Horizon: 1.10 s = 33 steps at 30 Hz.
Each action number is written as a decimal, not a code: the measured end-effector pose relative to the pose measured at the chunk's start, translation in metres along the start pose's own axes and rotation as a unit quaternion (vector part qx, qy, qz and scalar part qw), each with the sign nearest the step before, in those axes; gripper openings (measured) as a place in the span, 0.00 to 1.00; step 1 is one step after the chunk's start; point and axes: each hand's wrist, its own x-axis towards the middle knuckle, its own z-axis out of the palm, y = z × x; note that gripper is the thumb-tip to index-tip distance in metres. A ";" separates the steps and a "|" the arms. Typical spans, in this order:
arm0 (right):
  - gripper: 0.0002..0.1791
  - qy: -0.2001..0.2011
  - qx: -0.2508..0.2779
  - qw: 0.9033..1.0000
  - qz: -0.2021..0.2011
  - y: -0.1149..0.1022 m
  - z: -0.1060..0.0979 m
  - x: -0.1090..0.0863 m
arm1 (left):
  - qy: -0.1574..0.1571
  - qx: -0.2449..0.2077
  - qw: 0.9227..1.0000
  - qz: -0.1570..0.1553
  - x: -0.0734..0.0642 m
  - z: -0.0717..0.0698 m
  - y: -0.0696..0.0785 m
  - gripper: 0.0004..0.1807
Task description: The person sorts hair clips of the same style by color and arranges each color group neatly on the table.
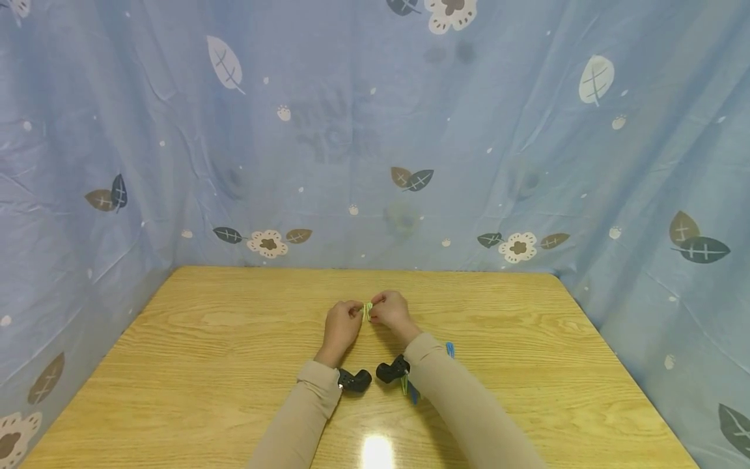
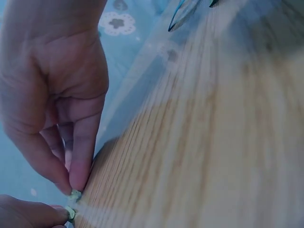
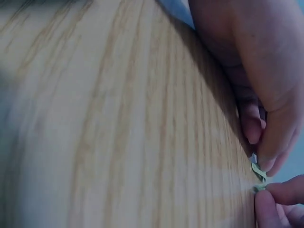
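A small yellow-green piece [image 1: 367, 311], apparently a narrow looped strip, is between the two hands over the middle of the table. Its exact kind is too small to tell. On its left side the left hand [image 1: 342, 327] pinches it between thumb and fingertips. The right hand [image 1: 391, 310] pinches its other side. Seen from the left wrist, the pale green ends [image 2: 75, 194] show at the left fingertips, close to the tabletop. In the right wrist view, a curled green bit [image 3: 259, 172] shows under the right fingertips, and the left fingers [image 3: 287, 192] meet it from below.
On the wooden table [image 1: 234, 339], a light blue looped item [image 1: 450, 350] lies just past the right forearm. A dark blue item [image 1: 413, 393] and a green one [image 1: 404, 385] are partly covered by that sleeve. A blue patterned curtain [image 1: 351, 130] encloses the back and sides.
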 end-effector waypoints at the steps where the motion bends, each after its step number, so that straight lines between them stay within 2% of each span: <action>1: 0.09 0.003 -0.012 1.000 -0.003 -0.001 0.001 -0.001 | 0.000 0.001 1.000 0.000 0.000 0.000 0.000 0.08; 6: 0.08 0.014 -0.059 0.998 -0.014 -0.005 0.002 -0.004 | -0.003 0.001 1.000 -0.001 -0.001 -0.001 0.002 0.08; 12: 0.08 0.016 -0.092 0.995 -0.026 -0.006 0.003 -0.006 | -0.004 -0.004 1.000 -0.002 -0.002 -0.001 0.002 0.08; 25: 0.08 0.017 -0.063 0.997 -0.031 0.003 -0.003 -0.007 | -0.006 -0.004 1.000 -0.005 0.000 0.000 0.002 0.08; 33: 0.12 -0.006 -0.069 0.997 -0.044 0.008 -0.011 -0.015 | -0.009 -0.003 1.000 0.000 -0.001 -0.001 0.001 0.09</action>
